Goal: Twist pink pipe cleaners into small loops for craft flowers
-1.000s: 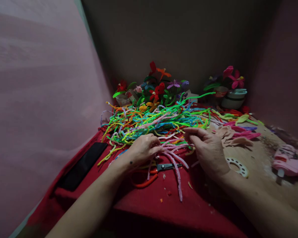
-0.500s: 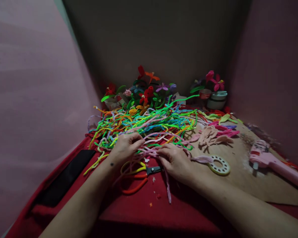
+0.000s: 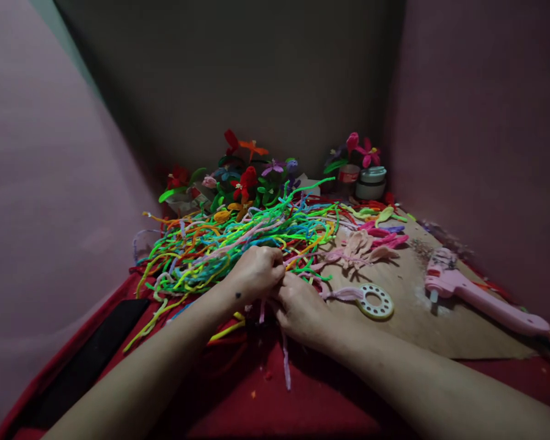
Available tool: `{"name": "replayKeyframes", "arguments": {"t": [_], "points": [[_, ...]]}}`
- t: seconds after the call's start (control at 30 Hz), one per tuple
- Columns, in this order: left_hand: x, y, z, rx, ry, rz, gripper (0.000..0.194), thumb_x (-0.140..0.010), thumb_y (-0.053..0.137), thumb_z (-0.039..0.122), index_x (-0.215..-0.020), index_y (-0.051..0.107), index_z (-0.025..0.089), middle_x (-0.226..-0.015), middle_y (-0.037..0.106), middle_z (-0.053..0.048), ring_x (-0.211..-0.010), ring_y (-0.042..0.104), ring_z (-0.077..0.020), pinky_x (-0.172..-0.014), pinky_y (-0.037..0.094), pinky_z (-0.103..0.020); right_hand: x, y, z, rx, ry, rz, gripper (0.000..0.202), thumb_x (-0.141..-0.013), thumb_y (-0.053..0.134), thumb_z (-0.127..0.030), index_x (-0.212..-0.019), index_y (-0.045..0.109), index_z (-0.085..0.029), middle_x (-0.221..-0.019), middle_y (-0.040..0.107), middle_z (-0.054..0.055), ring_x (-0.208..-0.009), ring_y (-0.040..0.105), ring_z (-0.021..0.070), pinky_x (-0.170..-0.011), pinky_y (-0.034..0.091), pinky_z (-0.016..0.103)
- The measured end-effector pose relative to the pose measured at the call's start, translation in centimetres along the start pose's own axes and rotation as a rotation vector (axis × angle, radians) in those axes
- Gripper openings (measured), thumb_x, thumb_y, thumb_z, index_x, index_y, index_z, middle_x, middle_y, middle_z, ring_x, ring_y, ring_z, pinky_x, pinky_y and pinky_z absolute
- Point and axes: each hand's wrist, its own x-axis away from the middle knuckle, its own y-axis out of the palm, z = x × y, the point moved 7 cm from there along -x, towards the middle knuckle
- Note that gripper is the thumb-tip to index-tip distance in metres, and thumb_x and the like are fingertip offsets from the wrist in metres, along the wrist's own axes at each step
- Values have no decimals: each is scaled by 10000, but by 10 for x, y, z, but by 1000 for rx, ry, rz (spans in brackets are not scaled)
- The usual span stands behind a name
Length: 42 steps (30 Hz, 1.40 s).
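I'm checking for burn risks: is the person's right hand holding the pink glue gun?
No, the pink glue gun lies off to the right, apart from the right hand.

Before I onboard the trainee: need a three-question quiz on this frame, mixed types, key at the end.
1. True or false: a pale pink strip juts out on the near side of the left hand and right hand.

2. What lies to the right of the holed ring?
A) an orange flower
B) a pink glue gun
C) a flat black slab

3. Fill in: the ring lies on a ____ board.

Key: 1. True. 2. B. 3. Brown (accept tan).
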Motion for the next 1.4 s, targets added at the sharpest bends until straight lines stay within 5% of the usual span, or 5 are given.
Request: {"name": "replayKeyframes", "arguments": {"t": [0.77,1.03,1.23,1.4], "points": [[1,-2,5,-31,121,-131,221,-705,440,231,-631,636,161,-548,558,1,-520,453,-105,-493,296,-207,1,-1,-2,46,-5,-24,175,-765,493,-129,-797,660,-170,-851,594,75,-857,510,172,-766,400,281],[35,-25,-37,161,63,-91,306,-767,462,392,-743,652,152,-632,572,13,-599,475,-98,-569,350,-186,4,-19,-14,-41,-35,88,194,-804,458,-114,-779,643,-171,-780,599,58,-802,523,161,-735,414,278],[65,-12,-88,198,-121,-124,308,-763,458,398,-720,635,150,-579,543,27,-542,470,-93,-518,343,-181,6,-33,-23,-161,-130,265,236,-789,453,-78,-940,616,-162,-900,587,82,-875,514,176,-777,436,306],[72,-5,-90,23,8,-66,246,-775,483,333,-721,650,160,-671,589,-3,-605,497,-100,-576,356,-197,2,-13,-9,-101,-56,178,327,-768,470,-79,-1067,563,-175,-1021,549,105,-977,480,205,-840,432,365]]}}
